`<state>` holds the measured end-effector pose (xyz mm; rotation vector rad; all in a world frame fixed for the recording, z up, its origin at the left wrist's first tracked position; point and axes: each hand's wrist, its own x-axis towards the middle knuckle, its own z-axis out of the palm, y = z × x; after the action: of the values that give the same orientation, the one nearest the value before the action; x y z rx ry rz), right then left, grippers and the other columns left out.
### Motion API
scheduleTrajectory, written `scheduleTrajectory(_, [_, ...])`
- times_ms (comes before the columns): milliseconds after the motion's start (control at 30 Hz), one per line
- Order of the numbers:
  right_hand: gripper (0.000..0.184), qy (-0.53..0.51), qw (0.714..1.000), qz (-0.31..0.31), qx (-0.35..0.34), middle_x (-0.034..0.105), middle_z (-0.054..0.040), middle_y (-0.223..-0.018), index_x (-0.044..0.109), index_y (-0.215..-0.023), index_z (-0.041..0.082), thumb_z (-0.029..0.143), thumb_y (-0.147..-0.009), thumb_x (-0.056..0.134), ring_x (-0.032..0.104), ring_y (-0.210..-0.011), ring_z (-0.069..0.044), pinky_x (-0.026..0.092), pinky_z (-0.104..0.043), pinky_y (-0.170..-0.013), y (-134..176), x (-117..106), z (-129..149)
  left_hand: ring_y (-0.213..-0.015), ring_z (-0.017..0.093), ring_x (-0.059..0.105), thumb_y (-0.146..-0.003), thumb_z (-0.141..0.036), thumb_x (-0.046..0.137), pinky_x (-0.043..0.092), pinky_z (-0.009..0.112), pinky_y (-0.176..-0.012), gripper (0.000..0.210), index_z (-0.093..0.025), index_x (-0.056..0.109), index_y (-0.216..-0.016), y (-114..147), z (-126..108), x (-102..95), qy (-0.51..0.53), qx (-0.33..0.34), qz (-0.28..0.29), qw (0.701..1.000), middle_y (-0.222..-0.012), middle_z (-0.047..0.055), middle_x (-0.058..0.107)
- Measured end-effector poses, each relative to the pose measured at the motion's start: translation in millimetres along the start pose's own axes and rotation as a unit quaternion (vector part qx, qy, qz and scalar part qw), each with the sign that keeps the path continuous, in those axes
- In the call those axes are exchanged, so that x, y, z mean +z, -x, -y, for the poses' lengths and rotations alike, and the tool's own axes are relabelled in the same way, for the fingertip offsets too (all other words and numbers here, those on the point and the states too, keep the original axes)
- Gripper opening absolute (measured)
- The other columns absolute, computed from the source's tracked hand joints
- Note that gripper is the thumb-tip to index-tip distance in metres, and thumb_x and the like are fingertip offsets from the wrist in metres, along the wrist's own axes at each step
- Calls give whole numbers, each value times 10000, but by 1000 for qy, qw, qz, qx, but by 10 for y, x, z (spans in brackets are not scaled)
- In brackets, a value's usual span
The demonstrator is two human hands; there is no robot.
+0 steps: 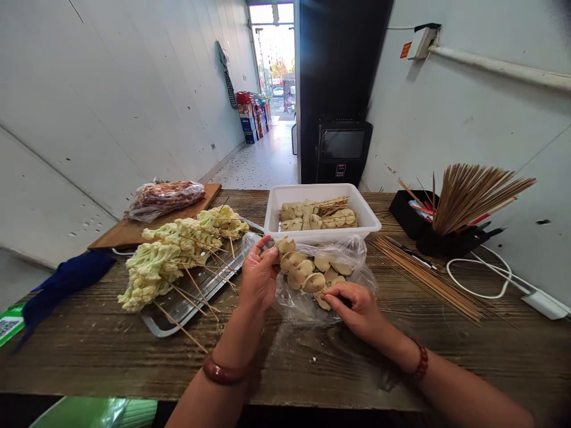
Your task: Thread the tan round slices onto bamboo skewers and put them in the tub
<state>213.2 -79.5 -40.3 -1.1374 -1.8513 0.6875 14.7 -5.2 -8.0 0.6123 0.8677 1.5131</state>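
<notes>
Slices [300, 274] lay over the bag [357, 251]; the left hand [261, 274] pinched one at its ten o'clock, the right hand [353, 306] had fingers closed at four, their hold unclear. They seemed light, bendy, tearable, best gripped by rims.

The person's left hand [261, 276] and right hand [354, 306] are both bare, and so are the two arms as far up as they show. Around the left wrist goes a thick, smooth, red-brown bangle [227, 370], one round ring with a shiny spot where the light hits it. The right wrist has a dark red bracelet of little round beads [421, 359], set side by side in a row, too small to count.
</notes>
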Motion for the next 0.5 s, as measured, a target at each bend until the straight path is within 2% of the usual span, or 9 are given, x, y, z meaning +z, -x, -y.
scheduleTrajectory(267, [236,1,1000,-6,-1,668,-23,-668,670,-748,176,253,-923,533,597,-613,-143,445,-251,-598,0,14,2,-549,78,566,-599,-248,824,432,202,-587,638,-160,533,-1161,45,-8,58,-49,47,-6,998,-655,-58,638])
scheduleTrajectory(500, [225,-7,1000,-13,8,690,-37,-701,681,-772,176,270,-921,542,618,-644,-155,460,-256,-622,2,41,9,-602,84,595,-637,-232,792,460,206,-637,563,-165,552,-1142,84,9,94,-60,66,3,996,-660,-66,620])
